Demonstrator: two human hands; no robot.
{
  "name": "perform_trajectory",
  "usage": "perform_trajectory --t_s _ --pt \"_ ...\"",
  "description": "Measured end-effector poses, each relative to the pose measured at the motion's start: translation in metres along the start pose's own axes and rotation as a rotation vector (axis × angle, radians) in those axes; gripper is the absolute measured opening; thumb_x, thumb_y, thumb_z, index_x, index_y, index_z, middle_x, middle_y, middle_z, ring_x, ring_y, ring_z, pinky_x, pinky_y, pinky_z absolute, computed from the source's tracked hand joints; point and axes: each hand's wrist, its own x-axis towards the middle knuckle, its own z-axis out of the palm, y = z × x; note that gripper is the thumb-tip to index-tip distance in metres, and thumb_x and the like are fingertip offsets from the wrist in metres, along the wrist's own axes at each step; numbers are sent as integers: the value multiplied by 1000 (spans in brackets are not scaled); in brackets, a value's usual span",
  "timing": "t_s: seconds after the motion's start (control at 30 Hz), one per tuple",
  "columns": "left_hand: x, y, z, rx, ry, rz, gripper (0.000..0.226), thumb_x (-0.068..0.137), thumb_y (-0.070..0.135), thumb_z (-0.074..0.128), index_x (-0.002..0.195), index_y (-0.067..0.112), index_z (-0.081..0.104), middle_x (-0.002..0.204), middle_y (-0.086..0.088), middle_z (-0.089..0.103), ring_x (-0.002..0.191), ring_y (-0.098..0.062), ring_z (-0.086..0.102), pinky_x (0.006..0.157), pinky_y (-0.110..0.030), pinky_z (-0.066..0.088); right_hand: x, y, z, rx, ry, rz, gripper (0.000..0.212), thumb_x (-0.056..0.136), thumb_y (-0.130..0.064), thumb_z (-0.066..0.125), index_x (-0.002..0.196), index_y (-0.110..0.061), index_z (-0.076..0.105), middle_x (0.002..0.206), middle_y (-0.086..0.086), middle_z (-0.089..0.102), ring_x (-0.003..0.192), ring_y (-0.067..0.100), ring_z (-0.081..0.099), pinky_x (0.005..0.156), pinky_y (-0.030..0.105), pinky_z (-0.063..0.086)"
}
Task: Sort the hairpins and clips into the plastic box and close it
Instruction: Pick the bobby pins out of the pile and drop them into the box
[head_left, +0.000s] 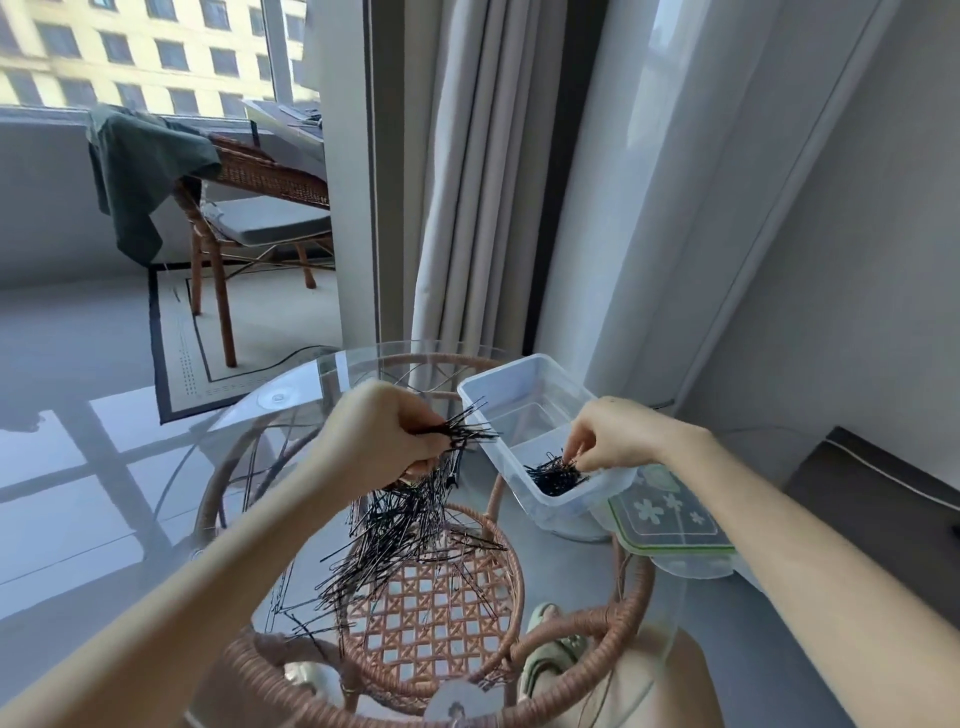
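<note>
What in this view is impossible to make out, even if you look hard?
All in the head view:
- How many pins are in the bundle of hairpins: the left hand wraps them, and they are too thin to count.
- Whether the right hand pinches a pin in the plastic box: its fingertips dip among the pins.
- The whole lid: partly hidden by the box and the right forearm.
- Any clips in the pile: too tangled and small.

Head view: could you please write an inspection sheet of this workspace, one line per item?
Surface: round glass table on a rattan frame.
Job's things: plastic box open, hairpins in its near compartment; loose pile on the glass; lid off, beside the box.
Clutter: nothing seen.
Hands: left hand grips a hairpin bundle; right hand pinches pins inside the box.
Cables: nothing seen.
Surroundings: curtain, rattan chair with green cloth.
</note>
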Motion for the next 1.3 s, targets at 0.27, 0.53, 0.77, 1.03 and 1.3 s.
perform_trajectory --t_s 0.27,0.53,0.77,1.03,1.3 --pt "41 46 83 -12 78 253 9 77 12 68 82 10 75 63 -2 71 49 -3 59 56 -18 50 -42 29 -23 216 376 52 19 82 -21 61 99 -25 71 93 -7 71 85 6 62 75 24 49" --pt "59 42 135 595 -326 272 12 80 11 57 82 11 68 90 -18 70 75 -33 58 62 -32 45 -77 34 -13 183 359 59 19 84 -28 59 99 -30 70 92 -13 70 82 -1 61 74 22 48" --pt "37 36 64 285 -226 267 30 85 25 61 113 15 65 114 -1 68 97 -12 65 91 -27 50 -93 -8 8 245 436 -121 19 86 -30 61 103 -27 69 92 -12 69 69 -10 55 60 6 40" --pt "-68 -88 5 514 -42 122 75 65 81 28 133 50 28 147 10 32 137 -15 27 109 -35 21 -90 -73 127 320 72 -238 101 74 -66 55 146 -29 -5 155 -12 -11 137 0 -17 111 26 -3" --pt "-80 -132 39 650 -91 42 101 58 91 16 137 41 -23 155 -5 -11 134 -14 -22 109 -34 -15 -25 -116 153 217 212 -161 102 77 -77 30 144 -16 -18 154 8 -19 141 21 -21 112 35 -16"
